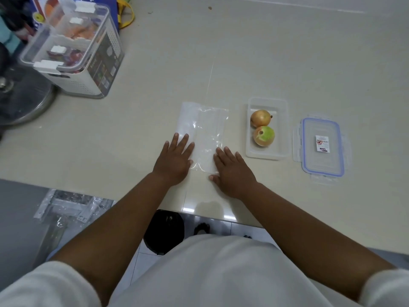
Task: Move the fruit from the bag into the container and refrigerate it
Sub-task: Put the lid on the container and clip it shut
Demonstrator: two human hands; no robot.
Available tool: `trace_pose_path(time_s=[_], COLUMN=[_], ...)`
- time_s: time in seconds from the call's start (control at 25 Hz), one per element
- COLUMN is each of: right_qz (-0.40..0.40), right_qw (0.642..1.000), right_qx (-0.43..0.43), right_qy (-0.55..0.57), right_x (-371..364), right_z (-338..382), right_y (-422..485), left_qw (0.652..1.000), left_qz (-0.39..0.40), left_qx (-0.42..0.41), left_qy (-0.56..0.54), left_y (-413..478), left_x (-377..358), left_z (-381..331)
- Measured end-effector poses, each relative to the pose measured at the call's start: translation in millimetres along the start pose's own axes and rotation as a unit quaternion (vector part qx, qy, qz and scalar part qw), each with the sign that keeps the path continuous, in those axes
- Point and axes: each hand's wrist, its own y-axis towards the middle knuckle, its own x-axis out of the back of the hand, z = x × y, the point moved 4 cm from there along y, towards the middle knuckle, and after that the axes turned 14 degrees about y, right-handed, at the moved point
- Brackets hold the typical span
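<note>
A flat, empty clear plastic bag [203,129] lies on the pale counter in the middle of the head view. My left hand [174,159] rests palm down on its near left corner, fingers spread. My right hand [232,173] lies flat on the bag's near right corner. Right of the bag stands an open clear container [285,129] with two round fruits inside: a yellow-orange one [260,118] at the back and a green-and-orange one [264,136] in front. The container's blue-rimmed lid [322,149] lies flat further right.
A large white storage box [73,54] with a clear clip lid stands at the back left, next to a round metal base [24,100]. The counter's front edge [199,212] runs just behind my forearms. Below it are a black bin [163,231] and tiled floor.
</note>
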Motion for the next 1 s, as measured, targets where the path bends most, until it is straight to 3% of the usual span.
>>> trace_pose_path(time_s=[0.12,0.2,0.32,0.44,0.6,0.72,0.84,1.0], right_qz=[0.0,-0.039,-0.144,-0.27,-0.367,-0.384,-0.35,-0.295], right_qw=[1.0,0.998,0.982,0.948,0.886,0.841,0.816,0.805], right_qx=[-0.01,0.007,0.016,-0.048,-0.176,-0.272,-0.357,-0.412], right_qy=[0.018,0.047,0.118,0.164,0.221,0.265,0.29,0.309], right_x=[5,11,25,40,59,73,87,99], right_z=[3,8,7,-29,-115,-183,-245,-293], right_y=[4,-6,-39,-85,-143,-165,-163,-147], left_qw=[1.0,0.998,0.984,0.961,0.948,0.935,0.929,0.949], left_qz=[-0.009,-0.054,-0.16,-0.229,-0.164,-0.118,-0.037,0.102], left_qx=[0.005,0.015,0.006,-0.046,-0.109,-0.121,-0.08,0.024], left_qy=[-0.009,-0.027,-0.082,-0.149,-0.249,-0.312,-0.359,-0.296], left_y=[5,3,0,9,35,61,93,125], left_x=[6,14,41,69,98,115,122,105], left_z=[3,2,-18,-69,-157,-218,-267,-305])
